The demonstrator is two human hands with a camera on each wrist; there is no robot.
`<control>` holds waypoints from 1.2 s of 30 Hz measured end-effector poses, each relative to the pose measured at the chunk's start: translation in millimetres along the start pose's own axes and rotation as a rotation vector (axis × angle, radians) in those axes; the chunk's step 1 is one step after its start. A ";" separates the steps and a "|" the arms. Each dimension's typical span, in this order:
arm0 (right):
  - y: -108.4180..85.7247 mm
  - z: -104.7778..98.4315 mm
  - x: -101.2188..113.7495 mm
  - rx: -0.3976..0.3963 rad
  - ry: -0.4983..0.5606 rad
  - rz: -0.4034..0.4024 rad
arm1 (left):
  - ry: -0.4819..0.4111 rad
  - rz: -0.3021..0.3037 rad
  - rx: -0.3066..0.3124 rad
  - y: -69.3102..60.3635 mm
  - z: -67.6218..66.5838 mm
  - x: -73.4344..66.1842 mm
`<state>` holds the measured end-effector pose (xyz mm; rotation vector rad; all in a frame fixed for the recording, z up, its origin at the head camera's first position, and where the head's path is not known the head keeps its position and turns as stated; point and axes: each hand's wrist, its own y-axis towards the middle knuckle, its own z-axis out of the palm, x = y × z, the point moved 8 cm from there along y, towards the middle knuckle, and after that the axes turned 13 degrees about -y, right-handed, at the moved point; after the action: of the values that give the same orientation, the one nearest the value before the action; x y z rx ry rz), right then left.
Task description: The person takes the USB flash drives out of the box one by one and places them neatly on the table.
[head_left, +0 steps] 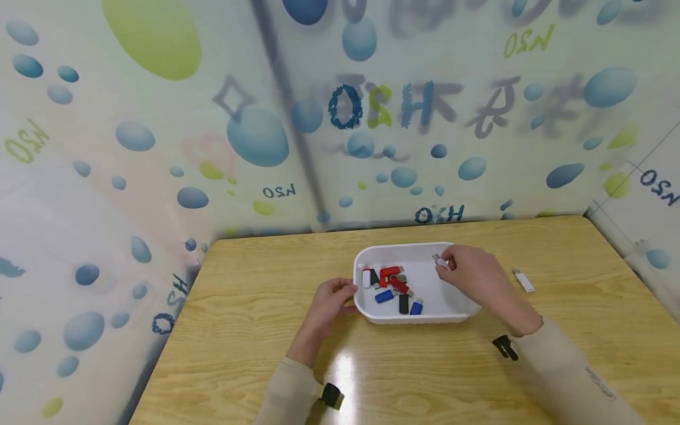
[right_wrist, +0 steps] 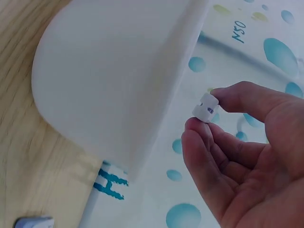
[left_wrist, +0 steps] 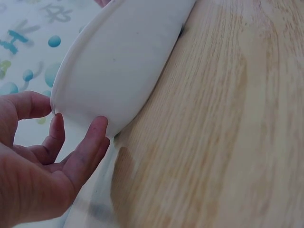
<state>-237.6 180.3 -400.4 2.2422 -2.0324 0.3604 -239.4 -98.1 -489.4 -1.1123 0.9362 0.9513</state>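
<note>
A: Right hand (head_left: 470,273), contents?
B: One white memory stick (head_left: 438,259), fingertip-pinched, over the right end of the tray (head_left: 435,289).
A: Left hand (head_left: 329,301)?
B: Gripping left rim (head_left: 355,270). Advisable: rim steady, pinch light.

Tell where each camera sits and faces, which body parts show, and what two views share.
On the head, facing forward and down over the white tray: left grip, right grip, sleeves show.
On left wrist, facing the tray's outside: left grip shows, perhaps a sliver of the right.
On right wrist, facing tray and patterned wall: right grip shows.
Both wrist views share the tray.
</note>
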 end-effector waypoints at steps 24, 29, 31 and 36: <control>-22.2 -36.4 -83.6 -0.087 0.021 0.076 | -0.013 -0.008 0.000 -0.3 0.5 0.8; -24.4 -37.1 -102.6 -0.096 -0.001 0.086 | -0.006 -0.003 0.003 -1.0 0.8 0.3; -25.5 -36.5 -111.0 -0.096 -0.003 0.090 | -0.006 -0.003 0.004 -1.3 1.2 -0.1; -28.7 -35.3 -127.5 -0.115 -0.009 0.083 | -0.005 -0.003 0.000 -0.5 0.9 0.4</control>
<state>-223.9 314.9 -393.8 2.1022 -2.0985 0.2342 -238.7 -97.3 -489.4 -1.1105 0.9299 0.9513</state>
